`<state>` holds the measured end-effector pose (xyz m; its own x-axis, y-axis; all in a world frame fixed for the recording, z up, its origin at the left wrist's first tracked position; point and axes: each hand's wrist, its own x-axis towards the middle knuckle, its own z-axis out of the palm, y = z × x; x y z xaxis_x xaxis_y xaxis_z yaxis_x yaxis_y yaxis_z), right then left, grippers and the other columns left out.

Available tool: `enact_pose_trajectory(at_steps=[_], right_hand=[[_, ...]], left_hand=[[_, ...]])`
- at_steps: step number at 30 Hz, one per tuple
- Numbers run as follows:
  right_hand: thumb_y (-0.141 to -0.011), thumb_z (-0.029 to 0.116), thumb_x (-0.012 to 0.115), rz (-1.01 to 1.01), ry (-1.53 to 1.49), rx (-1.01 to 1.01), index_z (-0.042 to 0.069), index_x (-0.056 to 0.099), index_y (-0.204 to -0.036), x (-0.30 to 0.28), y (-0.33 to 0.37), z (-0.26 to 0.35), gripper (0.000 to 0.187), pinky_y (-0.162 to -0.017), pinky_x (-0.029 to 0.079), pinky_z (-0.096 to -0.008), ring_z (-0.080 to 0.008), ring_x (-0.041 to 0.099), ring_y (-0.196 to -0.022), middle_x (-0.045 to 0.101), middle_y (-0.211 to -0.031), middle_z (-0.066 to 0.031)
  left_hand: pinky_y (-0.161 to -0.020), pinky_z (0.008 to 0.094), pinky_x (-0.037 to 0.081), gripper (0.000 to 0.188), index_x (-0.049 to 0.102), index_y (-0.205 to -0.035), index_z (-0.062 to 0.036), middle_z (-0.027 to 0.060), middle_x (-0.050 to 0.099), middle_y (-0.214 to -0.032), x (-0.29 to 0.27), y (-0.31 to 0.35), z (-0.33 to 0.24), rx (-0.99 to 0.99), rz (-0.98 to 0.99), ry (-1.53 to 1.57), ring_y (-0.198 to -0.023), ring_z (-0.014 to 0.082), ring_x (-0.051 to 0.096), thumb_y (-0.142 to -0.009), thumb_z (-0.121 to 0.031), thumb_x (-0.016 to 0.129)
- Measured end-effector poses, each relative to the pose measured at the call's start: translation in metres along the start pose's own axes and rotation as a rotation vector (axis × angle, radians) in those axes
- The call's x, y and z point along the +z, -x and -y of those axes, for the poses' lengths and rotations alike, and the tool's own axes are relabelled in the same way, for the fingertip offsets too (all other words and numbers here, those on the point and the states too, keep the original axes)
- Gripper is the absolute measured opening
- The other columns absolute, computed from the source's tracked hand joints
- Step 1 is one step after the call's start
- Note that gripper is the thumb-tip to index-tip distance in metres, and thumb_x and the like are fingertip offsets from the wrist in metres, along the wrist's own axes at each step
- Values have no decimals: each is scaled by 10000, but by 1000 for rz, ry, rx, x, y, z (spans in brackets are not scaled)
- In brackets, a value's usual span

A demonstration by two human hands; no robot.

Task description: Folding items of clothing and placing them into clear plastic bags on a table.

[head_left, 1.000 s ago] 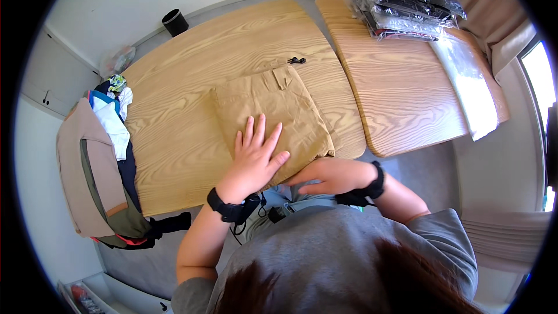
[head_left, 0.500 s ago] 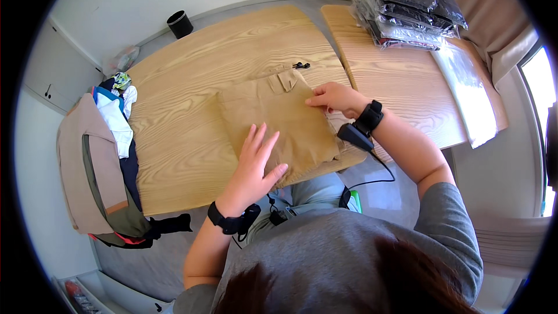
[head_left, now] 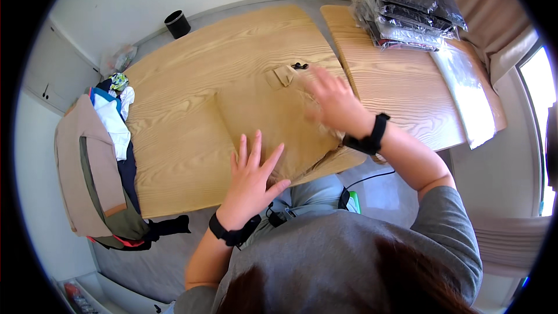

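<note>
A folded tan cloth garment [head_left: 264,107] lies flat at the near edge of the wooden table, with a small flap or tab [head_left: 283,75] along its far edge. My left hand [head_left: 251,183] rests on its near left part, fingers spread, palm down, gripping nothing. Over the garment's right edge is my right hand [head_left: 337,102], blurred by motion, its fingers stretched and the thumb apart. Nothing shows in that hand, though it hides part of the right edge. Both wrists wear black bands.
Loose clothes and a brown-green bag-like item [head_left: 96,168] hang over the left table edge. On a second table [head_left: 395,84] at right are a stack of bagged dark garments [head_left: 415,9] and clear plastic sleeves [head_left: 468,93]. Small black earphones [head_left: 299,66] lie beyond the garment. A black bin [head_left: 177,24] stands behind.
My right hand has let go of the garment's right edge, and its fingers have opened out and moved slightly up over it. My left hand has shifted slightly toward me with fingers wider apart.
</note>
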<state>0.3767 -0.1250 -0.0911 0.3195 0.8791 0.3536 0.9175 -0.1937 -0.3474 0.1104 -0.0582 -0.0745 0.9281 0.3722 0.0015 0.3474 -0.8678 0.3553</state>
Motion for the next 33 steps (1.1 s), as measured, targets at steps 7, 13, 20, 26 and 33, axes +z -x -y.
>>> enact_pose_trajectory(at_steps=[7, 13, 20, 26, 33], right_hand=[[-852, 417, 580, 377, -41, -73, 119, 292, -1419, 1, 51, 6, 702, -1076, 263, -478, -390, 263, -1342, 248, -1459, -229], [-865, 337, 605, 123, -412, 62, 36, 572, -1165, -87, 59, -52, 426, -983, 395, -374, -343, 498, -1141, 514, -1233, -209], [-824, 349, 653, -348, -35, 670, 36, 677, -1008, -213, 134, -229, 364, -826, 475, -348, -258, 629, -868, 674, -968, -157], [-685, 318, 724, -173, 250, 948, 32, 688, -903, -227, 204, -401, 362, -789, 484, -379, -320, 600, -858, 658, -959, -164], [-657, 100, 688, 308, 1067, 700, 17, 680, -750, -211, 239, -479, 125, -649, 514, -372, -281, 623, -646, 658, -719, -135]], left_hand=[[-1093, 504, 184, 682, 354, -1403, -116, 261, 44, -1502, 14, 2, -3, 55, 51, 109, -1357, 507, 43, -800, -195, 662], [-1087, 530, 168, 623, 356, -1386, -59, 293, 36, -1486, 20, 2, -7, 13, 48, 55, -1345, 528, 28, -815, -94, 603], [-1084, 551, 133, 647, 275, -1417, -30, 292, -20, -1488, 26, -34, -21, -13, 105, 9, -1341, 537, -15, -841, -120, 556], [-1094, 532, 122, 667, 242, -1434, -56, 258, -40, -1503, 29, -55, -29, -37, 84, 12, -1355, 509, -22, -841, -96, 544], [-1087, 546, 140, 657, 295, -1412, -38, 283, 5, -1492, 27, -58, -29, -67, 113, -30, -1347, 521, 9, -826, -155, 567]])
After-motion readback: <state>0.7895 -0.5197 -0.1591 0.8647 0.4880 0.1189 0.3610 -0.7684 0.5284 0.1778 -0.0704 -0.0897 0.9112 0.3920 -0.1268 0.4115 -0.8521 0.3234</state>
